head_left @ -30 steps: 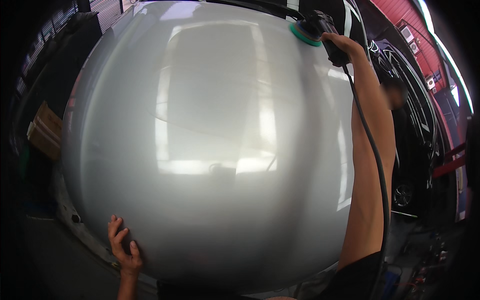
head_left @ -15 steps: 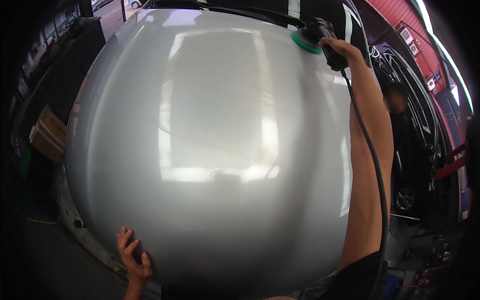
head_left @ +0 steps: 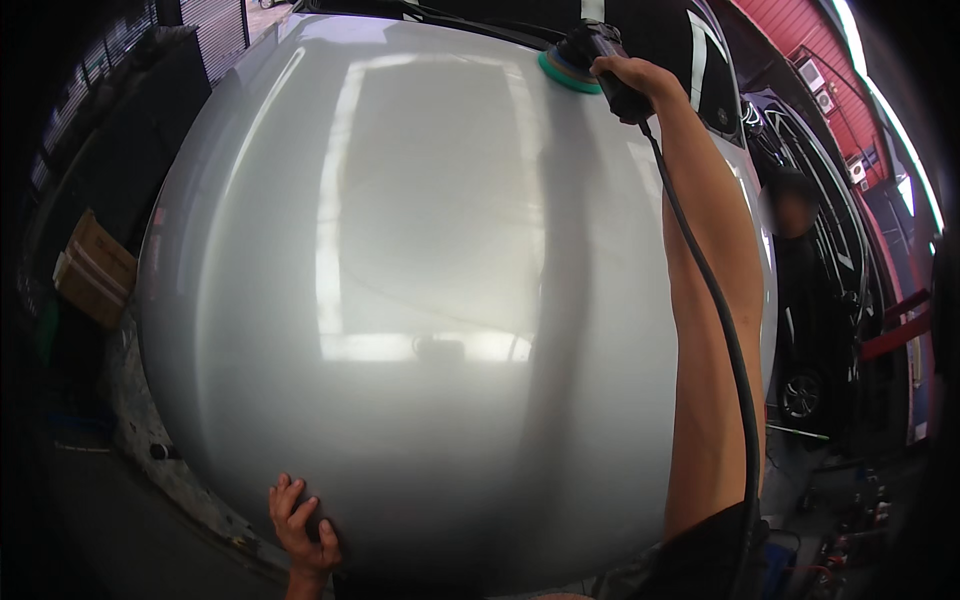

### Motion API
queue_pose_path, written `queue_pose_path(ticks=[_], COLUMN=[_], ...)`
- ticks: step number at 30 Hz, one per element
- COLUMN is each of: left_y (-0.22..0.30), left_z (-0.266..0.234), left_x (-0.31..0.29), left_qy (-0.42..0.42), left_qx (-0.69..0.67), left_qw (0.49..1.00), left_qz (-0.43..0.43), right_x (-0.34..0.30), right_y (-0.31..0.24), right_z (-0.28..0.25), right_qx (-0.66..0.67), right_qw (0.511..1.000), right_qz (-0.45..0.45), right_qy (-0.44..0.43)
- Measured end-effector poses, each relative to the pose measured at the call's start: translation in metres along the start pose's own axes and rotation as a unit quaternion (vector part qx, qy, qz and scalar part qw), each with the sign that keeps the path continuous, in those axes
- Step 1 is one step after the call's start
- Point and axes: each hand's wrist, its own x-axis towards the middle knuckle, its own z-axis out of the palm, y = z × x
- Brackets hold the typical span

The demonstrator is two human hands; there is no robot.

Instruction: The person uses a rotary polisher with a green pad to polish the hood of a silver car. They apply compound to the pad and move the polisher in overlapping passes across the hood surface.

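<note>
A silver car hood [head_left: 420, 240] fills most of the view, with bright light reflections across it. At its far edge, right of the middle, my right hand [head_left: 640, 80] is wrapped round the black body of a power polisher [head_left: 605, 70]. The polisher's green pad [head_left: 568, 76] rests on the paint near the windshield. A black cord [head_left: 715, 290] runs from the tool back along my outstretched right arm. Near the front edge on the left, my left hand [head_left: 305, 525] lies on the hood with its fingers spread, holding nothing.
A dark windshield [head_left: 660, 50] borders the hood's far side. To the right are a person [head_left: 792, 205] in dark clothing and a black car [head_left: 845, 240]. A cardboard box [head_left: 97, 268] stands at the left. Several small items lie on the floor at the lower right.
The polisher and my right hand have moved left along the hood's far edge. In the picture, my left hand sits slightly further right and lower, still resting on the hood.
</note>
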Motion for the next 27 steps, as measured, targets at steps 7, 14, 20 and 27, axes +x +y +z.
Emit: queue_pose_path(ticks=[7, 14, 20, 27], left_y=[0.03, 0.045, 0.023, -0.022], left_z=[0.013, 0.013, 0.003, -0.006], left_x=[-0.006, -0.01, -0.002, 0.021], left_qy=[0.01, 0.015, 0.029, 0.047], left_qx=[-0.011, -0.008, -0.002, -0.031], left_qw=[1.0, 1.0, 1.0, 0.998], left_qz=[0.004, 0.003, -0.004, 0.002], right_x=[-0.002, 0.003, -0.006, 0.012], right_y=[-0.006, -0.012, -0.012, 0.009], right_z=[0.002, 0.002, 0.005, -0.006], right_qx=[-0.016, -0.04, -0.005, -0.018], right_qw=[0.999, 0.998, 0.999, 1.0], right_qz=[-0.043, -0.052, -0.027, 0.014], right_qy=[-0.021, -0.005, -0.016, 0.013])
